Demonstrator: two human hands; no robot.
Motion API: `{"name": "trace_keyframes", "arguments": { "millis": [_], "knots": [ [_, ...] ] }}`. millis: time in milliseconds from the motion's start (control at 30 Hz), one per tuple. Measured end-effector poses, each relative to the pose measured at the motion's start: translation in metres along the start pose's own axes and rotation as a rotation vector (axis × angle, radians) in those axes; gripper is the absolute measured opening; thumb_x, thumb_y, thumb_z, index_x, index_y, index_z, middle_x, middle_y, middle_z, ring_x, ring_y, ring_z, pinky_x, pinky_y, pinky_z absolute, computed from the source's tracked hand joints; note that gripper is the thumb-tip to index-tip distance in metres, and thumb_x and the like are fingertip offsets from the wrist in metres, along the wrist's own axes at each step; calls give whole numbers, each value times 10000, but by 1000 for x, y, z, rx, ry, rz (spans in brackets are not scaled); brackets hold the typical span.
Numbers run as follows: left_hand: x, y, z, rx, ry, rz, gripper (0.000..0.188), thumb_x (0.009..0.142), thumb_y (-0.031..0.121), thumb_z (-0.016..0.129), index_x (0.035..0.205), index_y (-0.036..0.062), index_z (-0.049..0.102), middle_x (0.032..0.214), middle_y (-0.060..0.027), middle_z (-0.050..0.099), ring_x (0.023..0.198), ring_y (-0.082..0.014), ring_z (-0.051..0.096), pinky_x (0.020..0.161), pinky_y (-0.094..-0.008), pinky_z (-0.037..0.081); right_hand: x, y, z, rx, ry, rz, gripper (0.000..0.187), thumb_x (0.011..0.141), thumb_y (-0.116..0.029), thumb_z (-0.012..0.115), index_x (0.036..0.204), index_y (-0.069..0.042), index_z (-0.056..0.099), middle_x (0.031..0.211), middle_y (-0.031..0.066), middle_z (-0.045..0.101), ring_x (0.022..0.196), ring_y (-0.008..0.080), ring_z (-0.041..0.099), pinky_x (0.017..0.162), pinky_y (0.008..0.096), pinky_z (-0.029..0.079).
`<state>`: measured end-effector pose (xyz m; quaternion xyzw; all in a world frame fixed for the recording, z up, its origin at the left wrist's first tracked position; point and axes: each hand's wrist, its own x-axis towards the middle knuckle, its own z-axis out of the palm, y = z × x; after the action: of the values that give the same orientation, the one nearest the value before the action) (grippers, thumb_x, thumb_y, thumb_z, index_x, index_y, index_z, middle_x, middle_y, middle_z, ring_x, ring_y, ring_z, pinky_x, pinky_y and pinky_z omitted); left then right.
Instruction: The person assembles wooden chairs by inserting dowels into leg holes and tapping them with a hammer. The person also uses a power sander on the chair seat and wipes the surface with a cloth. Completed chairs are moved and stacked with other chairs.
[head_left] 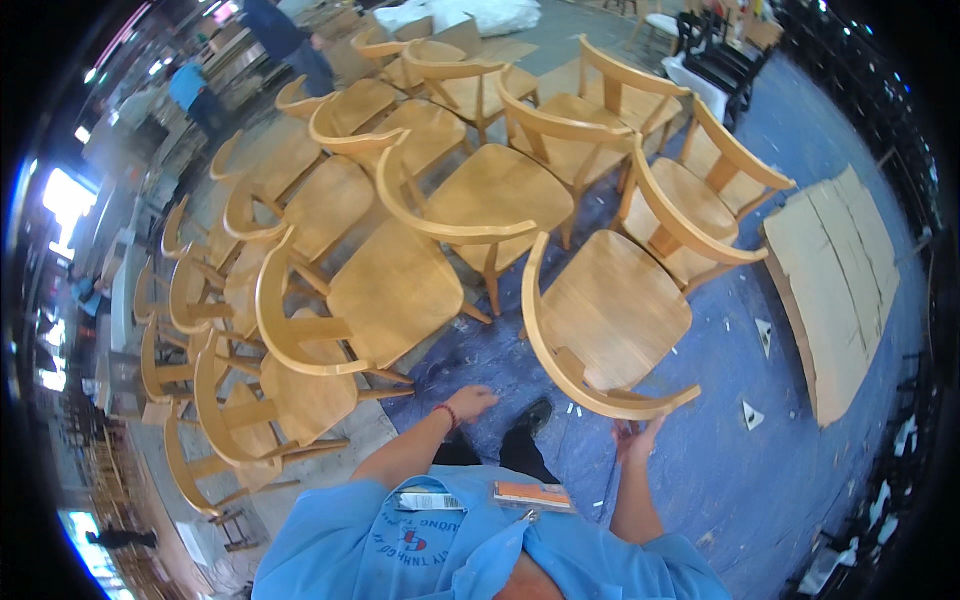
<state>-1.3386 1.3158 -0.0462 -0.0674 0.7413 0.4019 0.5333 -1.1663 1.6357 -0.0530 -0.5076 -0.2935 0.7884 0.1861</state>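
A light wooden chair [612, 305] with a curved back stands in front of me, slightly right. Its back rail faces me. My right hand [637, 440] is at the near edge of that rail, with its fingers closed at the underside; part of the grip is hidden. My left hand [472, 402], with a red bracelet at the wrist, hangs in the gap between this chair and another wooden chair [395, 290] on the left. It touches neither chair, and its slightly blurred fingers are loosely extended with nothing visible in them.
Several matching chairs stand close together ahead and to the left. Blue sheeting [700, 480] with small white scraps covers the floor. Flattened cardboard [835, 290] lies at right. Dark chairs [725, 60] stand at the far right. Another person [285, 40] is at the back left.
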Motion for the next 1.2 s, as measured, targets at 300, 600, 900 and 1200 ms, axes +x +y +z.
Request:
{"name": "trace_keyframes", "arguments": {
  "millis": [300, 600, 900, 1200],
  "knots": [
    [-92, -151, -23, -123, 396, 70, 318, 903, 289, 579, 1049, 25, 678, 871, -88, 653, 762, -191, 616, 672, -318, 517, -15, 63, -107, -1500, -321, 591, 210, 907, -264, 563, 980, -76, 620, 777, 83, 596, 618, 225, 590, 514, 376, 506],
    [-248, -381, 91, -423, 877, 227, 312, 892, 279, 570, 1067, 55, 696, 937, -98, 695, 813, -203, 639, 755, -344, 517, -100, 181, 8, -1752, -725, 103, 134, 866, -134, 541, 949, -64, 619, 796, 113, 616, 651, 238, 629, 476, 372, 485],
    [-447, -631, 373, -1380, 1704, -514, 338, 833, 270, 573, 1044, 42, 707, 1048, -196, 687, 1017, -361, 638, 907, -420, 493, -373, 384, 13, -2405, -1781, -1, 174, 856, -129, 531, 991, -59, 615, 879, 124, 628, 699, 263, 640, 513, 390, 501],
    [-425, -594, 584, -1747, 1413, -1044, 420, 915, 302, 441, 1102, 14, 682, 1191, -221, 631, 1146, -372, 584, 982, -427, 450, -555, 578, -89, -2744, -2336, -76, 219, 863, -143, 529, 1049, -34, 571, 897, 132, 589, 672, 275, 613, 539, 401, 501]
  ]
}}
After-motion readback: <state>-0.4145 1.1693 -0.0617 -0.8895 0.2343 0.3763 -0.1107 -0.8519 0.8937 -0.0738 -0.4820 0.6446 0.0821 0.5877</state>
